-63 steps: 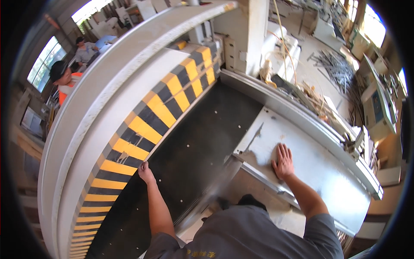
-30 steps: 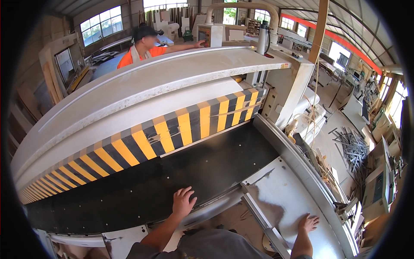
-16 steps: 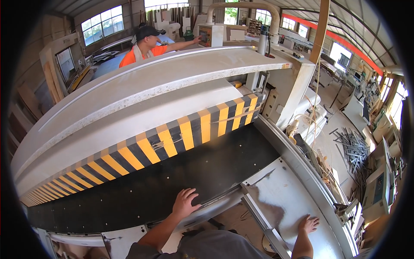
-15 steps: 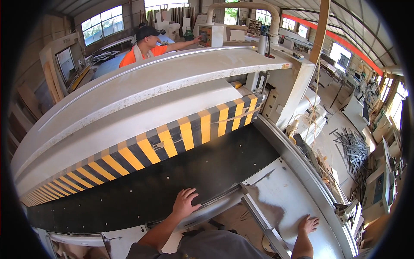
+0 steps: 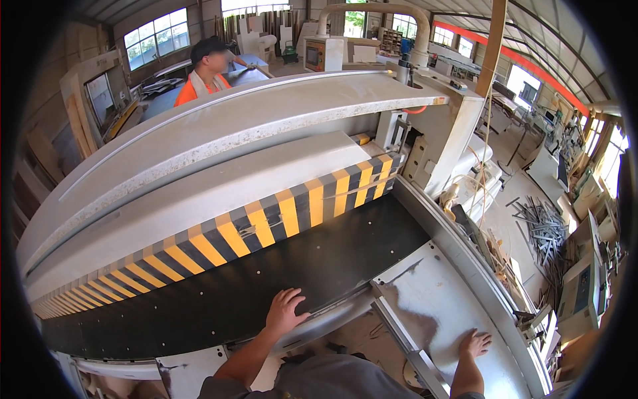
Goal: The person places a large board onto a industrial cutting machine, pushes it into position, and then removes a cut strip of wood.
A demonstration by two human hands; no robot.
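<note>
Striped beam [image 5: 316, 203] sits lower now. Left hand [image 5: 286, 310] loosely spread, empty, over black bed [image 5: 332, 249]; right hand [image 5: 474, 343], fingers fanned, on metal side table [image 5: 453, 282] by bed's right end. I judge table heavy, rigid, slick; best hold, left rail [image 5: 400, 327].

Windows [image 5: 157, 40] line the wall [image 5: 135, 18] past the far edge of the table [image 5: 342, 256], admitting daylight. Past its right edge: pale floor [image 5: 518, 179], grey scrap pile [image 5: 546, 229]. Overhead: sloping roof [image 5: 531, 30].
</note>
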